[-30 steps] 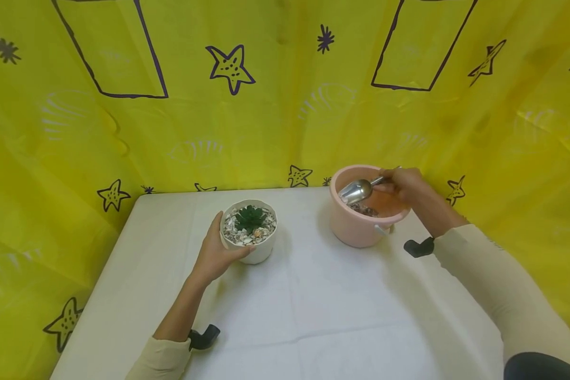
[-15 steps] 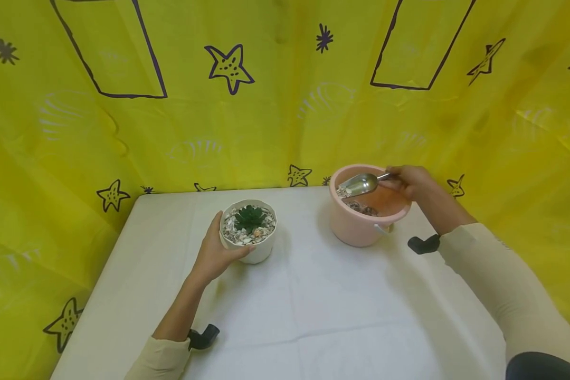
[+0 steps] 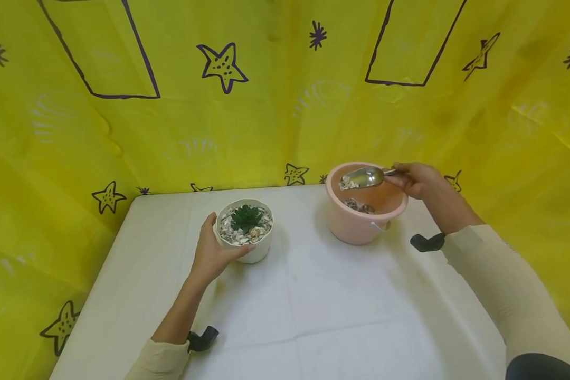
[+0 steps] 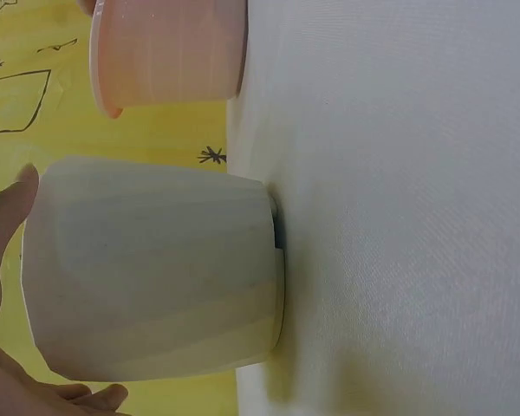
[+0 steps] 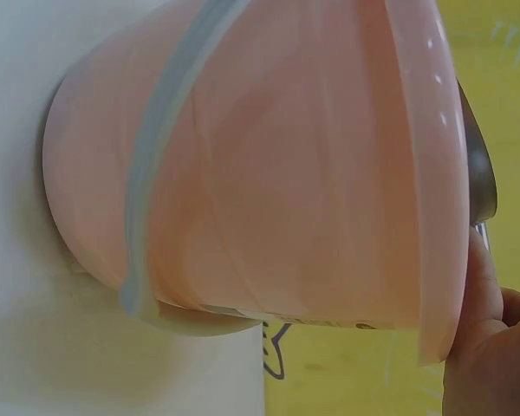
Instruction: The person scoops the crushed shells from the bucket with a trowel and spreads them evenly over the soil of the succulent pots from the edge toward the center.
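Note:
A white faceted pot (image 4: 156,269) stands on the table, filled with pale pebbles round a green succulent (image 3: 247,218). My left hand (image 3: 214,253) holds it from the left, thumb along the front of the rim and fingers round the far side. At the right, my right hand (image 3: 419,180) grips the handle of a metal scoop (image 3: 368,177), its bowl carrying a small heap of pale pebbles (image 3: 348,182). The scoop is over the mouth of a pink bucket (image 3: 353,227), where more pebbles (image 3: 359,206) lie at the bottom. In the right wrist view the bucket hides most of the scoop.
A white cloth (image 3: 285,316) covers the table. Behind it hangs a yellow curtain (image 3: 266,126) printed with stars and shells. The bucket's pale carrying handle (image 5: 160,130) hangs down its side. Black wrist mounts (image 3: 427,243) sit at both sleeves.
The scoop has risen from the pebbles in the bucket and levelled out, now with pebbles in it. My right hand has shifted slightly right. The left hand keeps its hold on the pot.

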Tool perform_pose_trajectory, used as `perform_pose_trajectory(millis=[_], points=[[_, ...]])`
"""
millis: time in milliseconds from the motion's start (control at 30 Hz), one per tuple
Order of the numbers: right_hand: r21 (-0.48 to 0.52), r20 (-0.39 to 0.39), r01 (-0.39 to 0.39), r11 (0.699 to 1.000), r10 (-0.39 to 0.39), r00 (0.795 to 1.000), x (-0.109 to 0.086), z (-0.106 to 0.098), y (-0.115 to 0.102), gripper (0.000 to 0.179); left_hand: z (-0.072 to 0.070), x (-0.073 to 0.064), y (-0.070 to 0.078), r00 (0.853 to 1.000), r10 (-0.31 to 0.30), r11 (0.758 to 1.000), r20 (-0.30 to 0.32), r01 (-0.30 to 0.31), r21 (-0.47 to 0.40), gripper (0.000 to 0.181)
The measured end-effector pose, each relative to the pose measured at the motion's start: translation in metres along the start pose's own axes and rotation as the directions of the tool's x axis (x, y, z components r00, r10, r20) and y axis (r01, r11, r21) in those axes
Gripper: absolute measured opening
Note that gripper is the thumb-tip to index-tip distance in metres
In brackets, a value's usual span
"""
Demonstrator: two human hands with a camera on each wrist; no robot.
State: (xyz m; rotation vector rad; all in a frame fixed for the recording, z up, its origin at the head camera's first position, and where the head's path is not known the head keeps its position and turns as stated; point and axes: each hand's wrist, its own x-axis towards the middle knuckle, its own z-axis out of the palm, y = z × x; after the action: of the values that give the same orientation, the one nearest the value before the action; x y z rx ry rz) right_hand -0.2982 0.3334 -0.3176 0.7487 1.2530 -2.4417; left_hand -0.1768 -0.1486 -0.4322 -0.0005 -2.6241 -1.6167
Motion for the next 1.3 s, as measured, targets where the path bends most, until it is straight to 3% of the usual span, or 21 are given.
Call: perform_pose_trajectory(millis=[233,600,800,1000,1300], points=[[0.021,0.004,-0.015,1.0,0.015,1.0,-0.003,0.001,-0.002,0.021,0.005,0.002,0.0,1.0,0.01,1.0,-0.029,-0.01,-0.015,0.121],[0.103,0.047,-0.053,0.993,0.048,0.998,0.0,0.027,0.001,0.006,0.003,0.003,-0.002,0.999,0.031,0.999,-0.019,-0.031,-0.017,0.116],[0.068,0.098,-0.041,0.997,0.034,0.995,0.001,0.049,0.008,0.005,-0.002,0.004,-0.004,0.999,0.047,0.999,0.013,-0.047,-0.005,0.115],[0.013,0.151,-0.062,0.998,0.059,0.987,0.005,0.079,0.021,0.008,-0.008,0.006,-0.007,0.998,0.02,0.999,0.058,-0.022,0.033,0.121],[-0.094,0.215,-0.036,0.995,0.056,0.975,0.021,0.115,0.049,0.016,-0.011,0.007,-0.01,0.995,0.039,0.999,0.089,-0.038,-0.012,0.116]])
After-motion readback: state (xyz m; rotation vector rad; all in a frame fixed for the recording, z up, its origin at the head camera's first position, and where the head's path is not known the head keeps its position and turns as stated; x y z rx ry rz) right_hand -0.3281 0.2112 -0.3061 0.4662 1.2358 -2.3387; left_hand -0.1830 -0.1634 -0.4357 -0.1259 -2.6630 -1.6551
